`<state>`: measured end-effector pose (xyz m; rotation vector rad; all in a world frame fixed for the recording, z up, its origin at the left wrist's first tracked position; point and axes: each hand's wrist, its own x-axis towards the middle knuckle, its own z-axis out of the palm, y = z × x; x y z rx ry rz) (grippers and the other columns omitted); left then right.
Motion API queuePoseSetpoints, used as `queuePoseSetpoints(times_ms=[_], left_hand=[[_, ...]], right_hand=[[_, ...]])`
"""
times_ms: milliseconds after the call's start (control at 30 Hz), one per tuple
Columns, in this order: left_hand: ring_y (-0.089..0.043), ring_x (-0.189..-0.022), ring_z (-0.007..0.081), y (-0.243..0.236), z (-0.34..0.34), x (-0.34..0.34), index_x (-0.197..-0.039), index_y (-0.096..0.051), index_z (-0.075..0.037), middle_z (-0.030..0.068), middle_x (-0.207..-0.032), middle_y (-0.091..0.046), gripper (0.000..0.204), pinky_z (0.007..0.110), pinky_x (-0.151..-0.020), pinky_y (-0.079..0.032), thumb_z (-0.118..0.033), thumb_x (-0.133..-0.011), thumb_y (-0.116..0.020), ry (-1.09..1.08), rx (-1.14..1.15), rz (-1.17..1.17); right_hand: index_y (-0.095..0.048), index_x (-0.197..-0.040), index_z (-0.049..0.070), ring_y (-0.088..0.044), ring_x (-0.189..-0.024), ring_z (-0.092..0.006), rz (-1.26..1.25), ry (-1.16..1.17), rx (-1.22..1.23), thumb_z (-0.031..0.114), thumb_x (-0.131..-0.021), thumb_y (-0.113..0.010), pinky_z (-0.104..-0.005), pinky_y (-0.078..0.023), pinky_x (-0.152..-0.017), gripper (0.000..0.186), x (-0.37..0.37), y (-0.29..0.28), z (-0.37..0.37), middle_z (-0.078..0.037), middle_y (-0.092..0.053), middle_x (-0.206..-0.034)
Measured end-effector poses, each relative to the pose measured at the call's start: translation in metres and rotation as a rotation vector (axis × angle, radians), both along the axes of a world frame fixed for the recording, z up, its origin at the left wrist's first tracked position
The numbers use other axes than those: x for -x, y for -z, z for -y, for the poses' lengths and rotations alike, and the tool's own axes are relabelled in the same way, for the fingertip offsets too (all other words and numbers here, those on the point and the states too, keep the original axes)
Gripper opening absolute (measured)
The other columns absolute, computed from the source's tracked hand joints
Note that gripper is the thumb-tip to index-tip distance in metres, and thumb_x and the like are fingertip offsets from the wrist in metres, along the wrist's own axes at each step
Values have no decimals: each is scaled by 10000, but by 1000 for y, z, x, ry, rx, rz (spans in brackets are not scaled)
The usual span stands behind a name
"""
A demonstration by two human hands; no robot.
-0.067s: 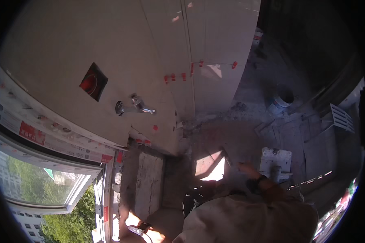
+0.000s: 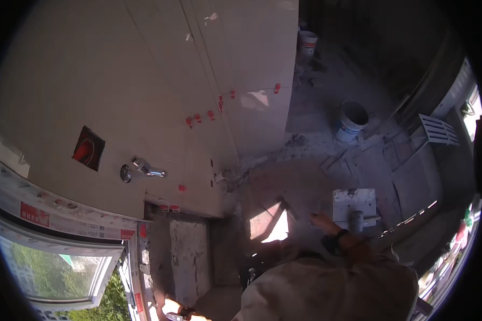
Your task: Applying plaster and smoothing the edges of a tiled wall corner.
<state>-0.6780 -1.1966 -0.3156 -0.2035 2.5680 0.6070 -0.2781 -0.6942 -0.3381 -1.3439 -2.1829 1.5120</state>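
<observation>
My right hand (image 2: 325,222) reaches out low over the floor, with a dark band on its wrist. It is in deep shade; the fingers look drawn together, but whether they hold anything cannot be made out. Beside it lies a pale square block or board (image 2: 353,199) with a grey cylinder (image 2: 356,220) at its near edge. To the left of that hand, a thin dark stick-like piece (image 2: 287,208) crosses a sunlit patch of floor. My left hand (image 2: 170,306) is at the bottom edge by the window ledge (image 2: 188,262), overlit by sun, its fingers unclear. Something with a watch-like shape sits on that wrist.
A metal tap (image 2: 144,168) juts from the tiled wall below a square cut-out (image 2: 88,148) with a red inside. Red tile clips (image 2: 198,117) stick out along the joints. An open window (image 2: 59,267) stands at left. A bucket (image 2: 352,122) and a slatted white stool (image 2: 438,130) are at right.
The view has turned: the wall, tap and window have shifted left and down, the bucket left and slightly up. My left hand sits lower in the picture. My right hand stays near the pale block.
</observation>
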Motion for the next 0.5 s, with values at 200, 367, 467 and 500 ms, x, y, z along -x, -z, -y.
queuePoseSetpoints(times_ms=[200, 367, 467, 500], left_hand=[[-545, -1114, 321, -40, -177, -64, -1133, -592, 77, 205, -1276, -547, 530, 448, -886, -499, -414, -933, -599, 253, -404, 401], [-515, -1158, 333, -57, -256, -80, -1194, -563, 52, 205, -1318, -510, 486, 461, -904, -495, -371, -955, -575, 346, -505, 668], [-497, -1184, 340, -54, -298, -67, -1230, -545, 37, 204, -1344, -488, 464, 468, -914, -493, -345, -968, -561, 429, -497, 784], [-491, -1193, 343, -52, -313, -67, -1242, -539, 32, 204, -1352, -481, 457, 471, -918, -492, -337, -973, -556, 458, -488, 822]], right_hand=[[-650, -873, 24, -663, -606, -201, 282, 708, 293, 204, -911, -599, -341, -514, -502, 191, -106, -66, 4, -90, -670, -710], [-680, -824, 19, -640, -543, -157, 62, 1092, 452, 267, -872, -621, -299, -468, -442, 259, -140, -76, 38, -56, -658, -669], [-706, -846, 24, -640, -543, -165, 33, 1234, 477, 279, -869, -628, -308, -488, -467, 268, -145, -88, 71, -53, -674, -691], [-703, -846, 10, -660, -581, -194, 37, 1243, 441, 284, -878, -633, -333, -513, -517, 285, -147, -90, 84, -82, -681, -697]])
